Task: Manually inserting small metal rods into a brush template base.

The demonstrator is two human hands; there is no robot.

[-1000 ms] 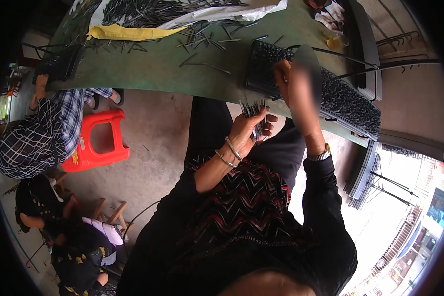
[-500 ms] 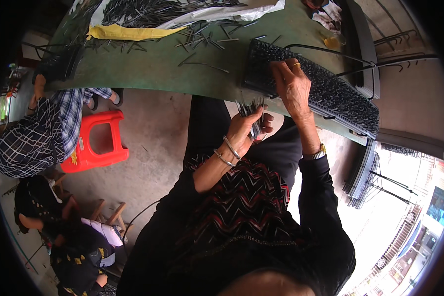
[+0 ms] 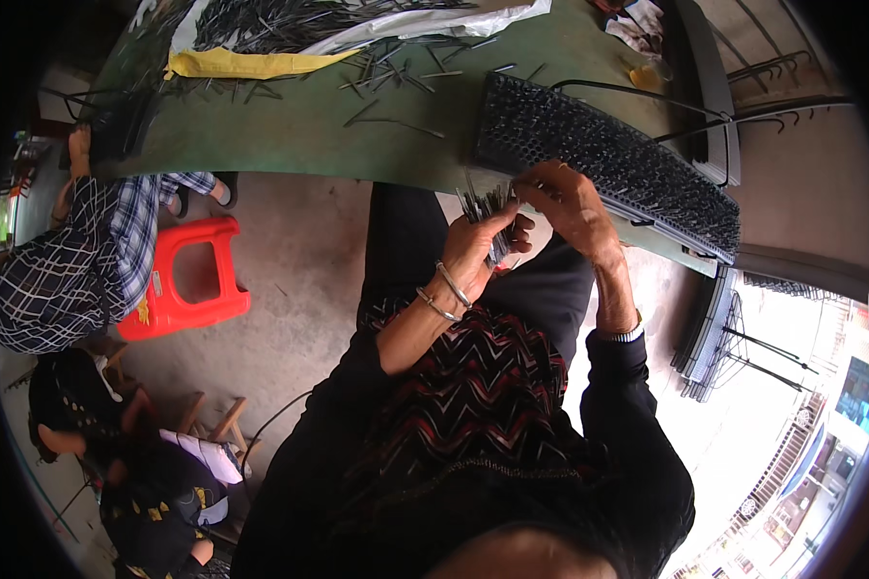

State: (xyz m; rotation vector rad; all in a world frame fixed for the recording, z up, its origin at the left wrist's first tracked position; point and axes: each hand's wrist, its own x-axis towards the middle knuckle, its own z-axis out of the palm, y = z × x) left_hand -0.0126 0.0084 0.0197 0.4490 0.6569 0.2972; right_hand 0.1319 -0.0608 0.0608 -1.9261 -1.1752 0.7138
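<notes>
My left hand [image 3: 475, 249] is closed around a bundle of thin dark metal rods [image 3: 492, 207], their ends sticking up past the thumb. Beside those ends, my right hand [image 3: 572, 207] has its thumb and fingertips drawn together. What sits in that pinch, if anything, is too small to make out. Just beyond the right hand, a long black perforated rack [image 3: 589, 135] lies along the table edge. Short dark pieces stand thickly over most of it, while bare holes show towards its left end.
On the green table [image 3: 290, 130], a white and yellow sack [image 3: 261, 64] bears a heap of rods, with several strewn nearby. Black wire frames [image 3: 647, 89] stand at the rack. A red stool [image 3: 188, 275] and other people [image 3: 77, 261] are at left.
My right hand has drawn back from over the rack towards me, down to the top of the rod bundle. The left hand stays almost where it was, still gripping the rods.
</notes>
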